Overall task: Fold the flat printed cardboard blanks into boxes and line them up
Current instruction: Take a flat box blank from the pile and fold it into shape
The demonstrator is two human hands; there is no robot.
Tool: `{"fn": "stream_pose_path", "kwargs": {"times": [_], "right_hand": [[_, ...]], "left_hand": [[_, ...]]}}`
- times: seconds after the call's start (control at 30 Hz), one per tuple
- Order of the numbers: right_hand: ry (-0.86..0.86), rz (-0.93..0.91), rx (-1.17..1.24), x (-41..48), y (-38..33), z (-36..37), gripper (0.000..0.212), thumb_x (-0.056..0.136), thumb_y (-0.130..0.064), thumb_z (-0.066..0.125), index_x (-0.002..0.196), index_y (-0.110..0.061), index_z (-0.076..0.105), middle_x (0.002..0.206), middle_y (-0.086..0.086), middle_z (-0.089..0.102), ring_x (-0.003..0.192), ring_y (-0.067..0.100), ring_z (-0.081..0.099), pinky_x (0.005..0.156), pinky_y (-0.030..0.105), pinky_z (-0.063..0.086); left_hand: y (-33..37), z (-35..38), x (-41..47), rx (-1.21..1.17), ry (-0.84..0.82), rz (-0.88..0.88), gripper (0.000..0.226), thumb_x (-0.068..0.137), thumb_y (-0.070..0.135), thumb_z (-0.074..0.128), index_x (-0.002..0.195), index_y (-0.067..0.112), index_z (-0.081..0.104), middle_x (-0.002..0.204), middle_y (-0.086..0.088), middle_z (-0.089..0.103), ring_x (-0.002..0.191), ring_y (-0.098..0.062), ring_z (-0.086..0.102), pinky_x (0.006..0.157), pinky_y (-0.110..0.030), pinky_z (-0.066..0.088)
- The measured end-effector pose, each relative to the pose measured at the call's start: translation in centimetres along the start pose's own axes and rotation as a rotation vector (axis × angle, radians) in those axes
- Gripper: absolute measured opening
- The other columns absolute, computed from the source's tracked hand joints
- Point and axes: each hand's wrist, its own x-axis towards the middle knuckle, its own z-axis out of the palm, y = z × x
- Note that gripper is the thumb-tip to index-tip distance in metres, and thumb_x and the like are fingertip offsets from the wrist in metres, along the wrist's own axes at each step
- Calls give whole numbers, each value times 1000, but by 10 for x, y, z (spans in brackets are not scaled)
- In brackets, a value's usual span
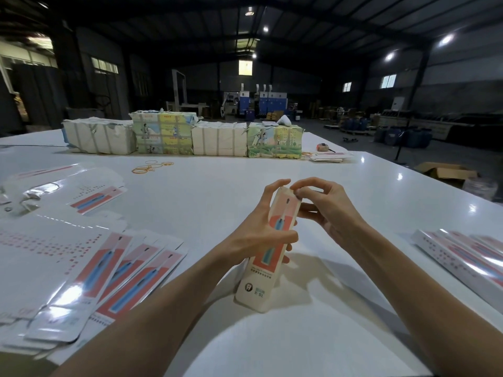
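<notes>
A long narrow box [261,278], cream with a red and blue toothbrush print, is held tilted above the white table [217,191], its near end low. My left hand [258,229] grips its middle, thumb across the front. At the far top end my right hand [324,208] pinches the flap with curled fingers. Flat printed blanks [114,270] lie fanned out at the left. A row of folded boxes [462,257] lies side by side at the right edge.
Wrapped bundles [185,137] stand in a row along the table's far side. Loose rubber bands [149,167] lie in front of them. More blanks [89,197] and crumpled wrap sit far left. An open carton [446,172] is on the floor at right.
</notes>
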Motion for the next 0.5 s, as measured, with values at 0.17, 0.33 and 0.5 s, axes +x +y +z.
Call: {"fn": "stream_pose_path", "kwargs": {"times": [0.17, 0.33, 0.5], "right_hand": [[-13, -5, -2, -1, -2, 0, 18, 99, -3, 64, 91, -10, 79, 90, 9, 78, 89, 30, 79, 66, 39, 64], [-32, 29, 3, -4, -4, 1, 16, 99, -1, 63, 96, -4, 78, 92, 9, 77, 90, 30, 79, 68, 38, 64], [-25, 25, -14, -4, -4, 1, 17, 99, -1, 63, 95, -3, 79, 95, 12, 78, 93, 28, 79, 70, 39, 64]], "left_hand": [[-1, 1, 2, 10, 24, -18, 83, 87, 23, 81, 139, 51, 23, 116, -2, 58, 80, -24, 77, 63, -33, 64], [-1, 1, 3, 13, 49, -27, 75, 86, 24, 80, 131, 50, 26, 113, -3, 59, 73, -26, 77, 60, -31, 63], [-3, 1, 3, -52, 26, -58, 87, 86, 23, 81, 137, 59, 21, 118, -7, 59, 79, -25, 78, 62, -31, 63]]}}
